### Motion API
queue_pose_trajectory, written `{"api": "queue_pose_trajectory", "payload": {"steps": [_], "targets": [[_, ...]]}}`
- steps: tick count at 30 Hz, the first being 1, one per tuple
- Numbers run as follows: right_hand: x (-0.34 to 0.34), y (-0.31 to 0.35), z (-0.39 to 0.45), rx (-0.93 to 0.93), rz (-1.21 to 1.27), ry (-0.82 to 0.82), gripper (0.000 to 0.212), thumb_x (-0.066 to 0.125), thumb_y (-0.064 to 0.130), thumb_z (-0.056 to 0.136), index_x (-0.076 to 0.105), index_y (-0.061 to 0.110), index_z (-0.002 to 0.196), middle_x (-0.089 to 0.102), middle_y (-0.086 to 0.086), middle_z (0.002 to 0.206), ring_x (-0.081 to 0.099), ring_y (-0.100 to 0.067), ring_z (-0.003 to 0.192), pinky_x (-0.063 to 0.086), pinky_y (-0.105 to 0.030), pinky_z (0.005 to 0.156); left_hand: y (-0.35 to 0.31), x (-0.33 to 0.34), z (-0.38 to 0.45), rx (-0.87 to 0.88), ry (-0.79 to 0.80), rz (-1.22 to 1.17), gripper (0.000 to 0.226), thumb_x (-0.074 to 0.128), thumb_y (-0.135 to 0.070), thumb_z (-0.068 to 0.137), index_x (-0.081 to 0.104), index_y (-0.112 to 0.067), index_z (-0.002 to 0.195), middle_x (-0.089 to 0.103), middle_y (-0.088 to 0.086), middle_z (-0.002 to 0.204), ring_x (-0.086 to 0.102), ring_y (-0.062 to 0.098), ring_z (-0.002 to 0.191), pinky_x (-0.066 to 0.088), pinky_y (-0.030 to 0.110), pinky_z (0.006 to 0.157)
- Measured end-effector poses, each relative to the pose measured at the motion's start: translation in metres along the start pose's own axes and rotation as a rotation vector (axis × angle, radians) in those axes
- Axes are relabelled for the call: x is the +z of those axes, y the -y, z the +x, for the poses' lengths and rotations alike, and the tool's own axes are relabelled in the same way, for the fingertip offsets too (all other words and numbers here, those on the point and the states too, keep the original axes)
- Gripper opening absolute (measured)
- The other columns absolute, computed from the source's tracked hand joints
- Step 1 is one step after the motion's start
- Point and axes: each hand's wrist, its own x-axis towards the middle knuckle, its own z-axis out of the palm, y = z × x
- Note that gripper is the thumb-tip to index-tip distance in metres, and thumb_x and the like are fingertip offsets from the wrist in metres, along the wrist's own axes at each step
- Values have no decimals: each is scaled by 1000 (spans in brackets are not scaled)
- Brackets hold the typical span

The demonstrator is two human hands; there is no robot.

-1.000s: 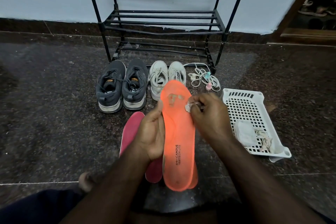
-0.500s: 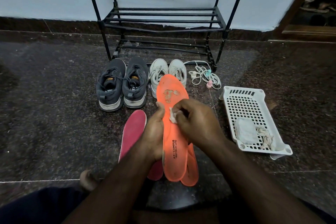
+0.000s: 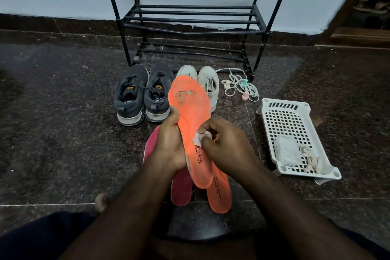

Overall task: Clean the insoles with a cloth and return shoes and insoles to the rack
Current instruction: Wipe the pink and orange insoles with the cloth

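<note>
My left hand point(image 3: 169, 143) grips the left edge of an orange insole point(image 3: 190, 103), held up with its worn toe end pointing away. Against the middle of that insole my right hand point(image 3: 225, 148) pinches a small whitish cloth point(image 3: 198, 139). A second orange insole point(image 3: 219, 194) and a pink insole point(image 3: 181, 190) lie on the floor beneath. A dark grey pair of shoes point(image 3: 141, 95) and a white pair of shoes point(image 3: 207, 82) stand in front of the black rack point(image 3: 190, 25).
A white perforated basket point(image 3: 293, 133) sits on the floor to the right, holding a pale packet and a crumpled rag. A tangle of white cord with pink and teal pegs point(image 3: 240, 87) lies by the rack's right leg. A doorway opens at far right.
My right hand with the cloth has slid from the insole's toe area down toward its middle. The insole has tilted slightly, uncovering the second orange insole below.
</note>
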Motion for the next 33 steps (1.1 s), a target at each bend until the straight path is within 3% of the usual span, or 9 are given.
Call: {"api": "queue_pose_trajectory", "payload": {"steps": [4,8,11,16,19,22,26,29,33], "targets": [[0,-2,3,53,44,-90,16,63,5,79,70,17,87,65,5,90,60,-10,86,46,-25,78,-1,6,-4,-4,3,21,64,37,-55,101,68,-1,115,70,21,109,70,34,94,49,48,95],[-4,-1,9,111,36,-209,19,63,7,79,72,19,92,68,4,93,62,-13,88,49,-31,82,20,9,-11,-86,30,42,66,38,-57,99,75,-2,106,71,19,107,70,32,98,45,44,101],[-2,5,6,75,-136,-66,22,62,14,82,74,23,98,72,3,97,59,-20,97,46,-32,85,26,10,-7,-78,-19,27,69,34,-63,97,65,-5,119,71,19,112,70,32,103,52,44,95],[-7,15,-1,16,-192,302,27,56,9,83,75,20,100,72,-3,103,62,-21,100,46,-31,86,13,5,0,-54,-50,58,85,32,-71,94,54,-3,141,57,24,136,51,39,132,32,53,116],[-11,13,-3,2,-113,236,26,58,6,80,76,19,94,73,0,96,63,-16,94,44,-23,82,12,1,3,-34,-70,41,85,33,-71,93,57,0,135,59,26,135,53,39,130,33,53,115],[-3,14,0,-43,-131,95,26,58,4,80,77,14,94,72,-7,95,63,-24,94,45,-34,84,12,1,2,-35,-51,42,85,31,-70,95,65,2,124,63,24,129,56,38,127,33,53,115],[-9,17,-6,16,-80,321,23,61,10,81,76,23,91,74,5,90,64,-7,85,48,-23,75,6,2,0,-20,-35,23,86,29,-71,95,80,-2,94,72,23,110,72,38,100,41,56,102],[-19,9,-4,38,5,237,25,61,5,79,77,22,90,74,8,90,61,1,81,41,-8,69,3,2,2,-7,-36,16,85,28,-71,96,79,-2,101,70,26,115,72,38,98,50,54,91],[-13,-5,1,82,26,88,24,62,5,78,74,21,92,71,11,93,62,-4,88,47,-21,79,3,5,-1,-13,-41,26,85,26,-65,99,76,3,104,71,22,115,72,34,100,56,50,92]]}}
